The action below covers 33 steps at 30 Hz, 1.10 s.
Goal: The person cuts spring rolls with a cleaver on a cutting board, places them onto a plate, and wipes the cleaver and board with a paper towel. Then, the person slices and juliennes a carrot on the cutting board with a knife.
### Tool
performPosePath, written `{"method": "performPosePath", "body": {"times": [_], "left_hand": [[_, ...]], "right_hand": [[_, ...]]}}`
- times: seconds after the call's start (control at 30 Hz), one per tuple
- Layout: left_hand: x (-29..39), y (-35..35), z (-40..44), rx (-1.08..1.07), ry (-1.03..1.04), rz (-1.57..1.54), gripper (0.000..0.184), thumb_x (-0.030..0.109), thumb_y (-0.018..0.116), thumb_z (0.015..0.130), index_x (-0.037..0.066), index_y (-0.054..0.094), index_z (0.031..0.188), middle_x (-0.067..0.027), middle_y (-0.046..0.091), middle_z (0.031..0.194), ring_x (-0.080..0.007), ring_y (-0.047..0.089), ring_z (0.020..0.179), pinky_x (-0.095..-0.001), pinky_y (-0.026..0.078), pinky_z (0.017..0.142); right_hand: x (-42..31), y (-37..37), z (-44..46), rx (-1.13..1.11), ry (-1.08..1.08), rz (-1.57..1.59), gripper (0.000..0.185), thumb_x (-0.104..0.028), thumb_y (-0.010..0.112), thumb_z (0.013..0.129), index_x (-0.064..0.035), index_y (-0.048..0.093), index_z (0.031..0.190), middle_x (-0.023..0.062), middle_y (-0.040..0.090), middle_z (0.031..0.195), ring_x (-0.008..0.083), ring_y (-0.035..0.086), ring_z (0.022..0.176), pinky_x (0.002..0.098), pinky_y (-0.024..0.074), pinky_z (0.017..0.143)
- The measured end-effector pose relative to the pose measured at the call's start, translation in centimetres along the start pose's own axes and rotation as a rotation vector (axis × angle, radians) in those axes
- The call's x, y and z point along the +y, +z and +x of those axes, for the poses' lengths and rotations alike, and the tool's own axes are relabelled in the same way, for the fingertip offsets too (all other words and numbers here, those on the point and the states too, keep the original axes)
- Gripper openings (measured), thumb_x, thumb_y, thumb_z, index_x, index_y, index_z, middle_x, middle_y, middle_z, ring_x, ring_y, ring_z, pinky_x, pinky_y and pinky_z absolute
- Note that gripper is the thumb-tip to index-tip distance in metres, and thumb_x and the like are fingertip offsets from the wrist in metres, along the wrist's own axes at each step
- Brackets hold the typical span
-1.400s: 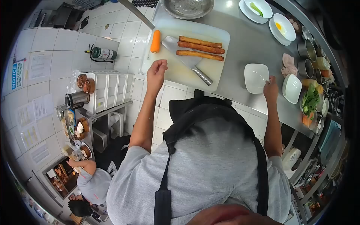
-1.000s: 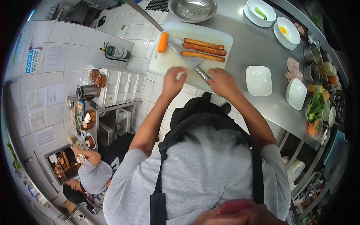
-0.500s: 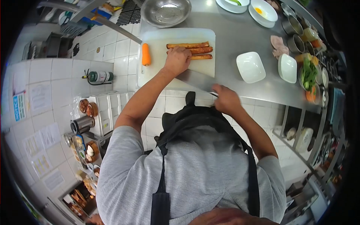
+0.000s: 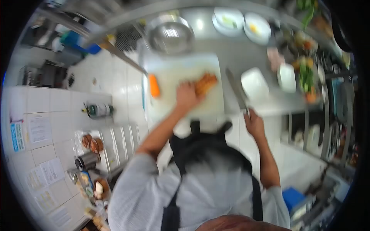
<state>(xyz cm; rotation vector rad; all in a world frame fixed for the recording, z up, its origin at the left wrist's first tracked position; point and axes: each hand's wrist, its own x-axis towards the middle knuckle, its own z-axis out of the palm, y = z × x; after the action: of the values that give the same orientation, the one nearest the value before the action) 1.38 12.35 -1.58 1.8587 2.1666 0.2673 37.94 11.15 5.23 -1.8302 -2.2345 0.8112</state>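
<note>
Long golden-brown fried rolls (image 4: 206,83) lie bunched together and slanted on the white cutting board (image 4: 165,106). My left hand (image 4: 187,95) is closed around their near left end, which its fingers hide. A peeled orange carrot (image 4: 154,85) lies at the board's left side, apart from the hand. To the right of the board, my right hand (image 4: 254,122) grips a large kitchen knife (image 4: 236,87) by its handle. The blade points away from me over the steel counter, clear of the rolls. Motion blur softens the whole view.
A metal bowl (image 4: 169,34) stands behind the board. Right of the knife are a white square bowl (image 4: 254,84) and another white bowl (image 4: 286,77). White dishes (image 4: 257,29) sit at the back, and leafy greens (image 4: 306,76) at the right. A metal rail (image 4: 123,56) crosses the left.
The rolls, previously lying side by side and level, are now gathered and angled. The knife has swung from the board's near edge to its right side. The whole view has shifted.
</note>
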Motion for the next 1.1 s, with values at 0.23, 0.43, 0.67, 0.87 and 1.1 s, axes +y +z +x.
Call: {"method": "performPosePath", "body": {"times": [0.23, 0.43, 0.67, 0.87, 1.1], "left_hand": [[0.3, -2.1, -1.2, 0.097, 0.082, -0.092, 0.092, 0.048, 0.084, 0.078, 0.007, 0.055, 0.155, -0.0163, 0.06, 0.13, -0.0391, 0.055, 0.125, -0.0545, 0.047, 0.104], [-0.4, -1.8, -2.2, 0.125, 0.19, -0.122, 0.086, 0.043, 0.087, 0.077, 0.009, 0.059, 0.151, -0.0168, 0.062, 0.127, -0.0391, 0.059, 0.12, -0.0545, 0.05, 0.101], [0.5, -2.8, -2.9, 0.089, 0.187, -0.115, 0.09, 0.049, 0.09, 0.076, 0.01, 0.059, 0.151, -0.0185, 0.063, 0.13, -0.0408, 0.06, 0.121, -0.0569, 0.051, 0.1], [0.6, -2.3, -2.2, 0.06, 0.18, -0.091, 0.086, 0.044, 0.089, 0.079, 0.005, 0.061, 0.15, -0.0219, 0.064, 0.13, -0.042, 0.059, 0.12, -0.0548, 0.05, 0.105], [0.9, -3.2, -2.7, 0.014, 0.183, -0.061, 0.094, 0.048, 0.088, 0.081, -0.002, 0.055, 0.155, -0.0251, 0.064, 0.13, -0.0427, 0.06, 0.119, -0.0519, 0.05, 0.108]], "right_hand": [[-2.6, 0.1, 7.6, 0.014, -0.277, -0.016, 0.038, -0.027, 0.065, 0.103, -0.0026, 0.068, 0.133, 0.0284, 0.076, 0.099, 0.0513, 0.073, 0.093, 0.06, 0.0582, 0.083], [-1.7, 0.8, 6.4, -0.036, -0.356, -0.098, 0.04, -0.024, 0.064, 0.099, -0.0017, 0.068, 0.132, 0.0285, 0.076, 0.102, 0.0501, 0.074, 0.096, 0.06, 0.0588, 0.087], [-4.1, -1.3, 6.5, -0.079, -0.287, -0.097, 0.038, -0.015, 0.059, 0.094, -0.0028, 0.065, 0.13, 0.0254, 0.076, 0.094, 0.047, 0.075, 0.093, 0.0606, 0.0574, 0.083], [-2.5, 0.2, 7.5, -0.098, -0.371, -0.174, 0.039, -0.01, 0.058, 0.096, -0.0017, 0.06, 0.133, 0.0239, 0.075, 0.089, 0.0446, 0.076, 0.085, 0.0583, 0.0585, 0.074], [-4.7, -0.9, 6.3, -0.131, -0.33, -0.065, 0.032, -0.012, 0.057, 0.098, 0.0029, 0.059, 0.126, 0.0255, 0.076, 0.09, 0.0458, 0.076, 0.086, 0.0582, 0.0597, 0.074]]}}
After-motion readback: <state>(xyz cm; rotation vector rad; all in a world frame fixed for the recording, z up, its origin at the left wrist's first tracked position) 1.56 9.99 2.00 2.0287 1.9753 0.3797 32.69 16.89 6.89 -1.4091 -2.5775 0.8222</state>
